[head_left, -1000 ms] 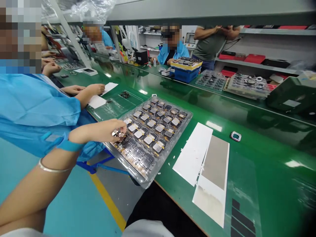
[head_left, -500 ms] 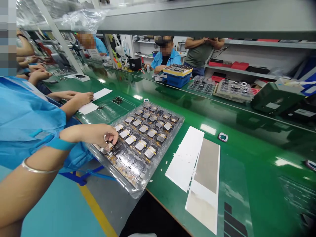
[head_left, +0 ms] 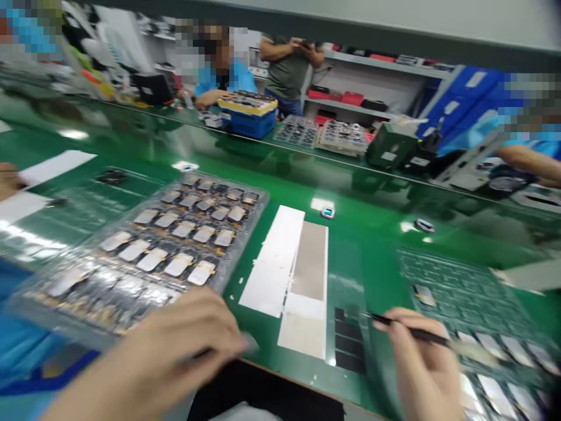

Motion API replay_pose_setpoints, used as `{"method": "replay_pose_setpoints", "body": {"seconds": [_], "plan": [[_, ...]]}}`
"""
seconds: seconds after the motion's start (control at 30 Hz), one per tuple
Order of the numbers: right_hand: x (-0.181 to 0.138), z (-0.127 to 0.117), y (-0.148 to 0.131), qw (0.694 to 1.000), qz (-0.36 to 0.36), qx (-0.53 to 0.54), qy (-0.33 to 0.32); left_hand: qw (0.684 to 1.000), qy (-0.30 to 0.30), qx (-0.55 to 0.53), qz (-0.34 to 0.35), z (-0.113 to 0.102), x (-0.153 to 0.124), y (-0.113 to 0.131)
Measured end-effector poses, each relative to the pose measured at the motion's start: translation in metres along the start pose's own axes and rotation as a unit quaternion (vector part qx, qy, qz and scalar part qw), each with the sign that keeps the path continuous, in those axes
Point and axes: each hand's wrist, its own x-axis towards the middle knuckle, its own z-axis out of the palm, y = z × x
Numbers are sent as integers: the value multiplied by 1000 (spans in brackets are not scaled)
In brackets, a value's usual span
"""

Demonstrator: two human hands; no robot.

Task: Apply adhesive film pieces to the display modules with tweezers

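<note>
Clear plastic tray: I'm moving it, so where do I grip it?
Grip the clear plastic tray by the bare rim along its right side, coming from the right: that lip stands clear of the filled pockets, and your left hand is over the near edge.

On the surface (head_left: 372,280) I have a plastic tray of components (head_left: 149,245) to the left and a second tray (head_left: 468,310) to the right, with paper sheets (head_left: 280,263) between them. My left hand (head_left: 175,345) lies just before the first tray; my right hand (head_left: 421,356) holds a slim tool (head_left: 412,334) beside the second. A crate (head_left: 248,120) stands beyond them, across the surface.
</note>
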Motion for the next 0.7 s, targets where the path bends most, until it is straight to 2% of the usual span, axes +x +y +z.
{"method": "replay_pose_setpoints", "body": {"seconds": [0.03,0.07,0.13,0.23,0.33,0.47,0.7], "plan": [[-1,7,5,999,13,38,-37,997,-43,-57,6,25,6,8],[-1,13,9,997,22,64,-47,993,-71,-96,-6,49,12,14],[-1,22,16,995,33,77,-52,986,-94,-132,-50,90,22,18],[-1,21,23,997,41,63,-37,983,-106,-135,-65,130,35,14],[-2,14,30,996,54,58,-40,986,-116,-117,-30,145,46,11],[-3,13,35,995,71,59,-49,989,-131,-74,-8,148,55,10],[-4,16,34,993,87,65,-44,987,-156,-41,4,154,53,6]]}}
